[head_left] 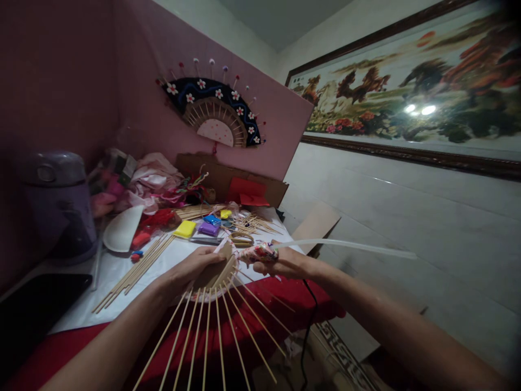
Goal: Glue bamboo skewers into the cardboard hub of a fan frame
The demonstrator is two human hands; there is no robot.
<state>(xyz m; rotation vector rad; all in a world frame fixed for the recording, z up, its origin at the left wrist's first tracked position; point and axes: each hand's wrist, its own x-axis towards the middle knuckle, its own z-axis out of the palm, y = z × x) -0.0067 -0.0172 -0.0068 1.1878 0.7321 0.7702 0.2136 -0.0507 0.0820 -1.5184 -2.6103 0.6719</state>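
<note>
My left hand (202, 264) grips a half-round cardboard piece (217, 271), thumb on its face and fingers behind. Thin wooden sticks (209, 331) fan out from the curved edge of the cardboard toward me. A patterned hot glue gun (256, 252) is in my right hand (280, 262), its tip close to the right end of the cardboard. From the gun's back a long translucent glue stick (345, 245) sticks out to the right. A dark cord (311, 326) hangs down below the right hand.
On the white-covered table (77, 312) lie loose sticks (136, 271), yellow (185, 229) and purple (209, 228) packets, scissors (240, 239) and a white half-round piece (122, 231). A purple bottle (59, 206) stands left. A decorated fan (214, 106) is on the pink board behind.
</note>
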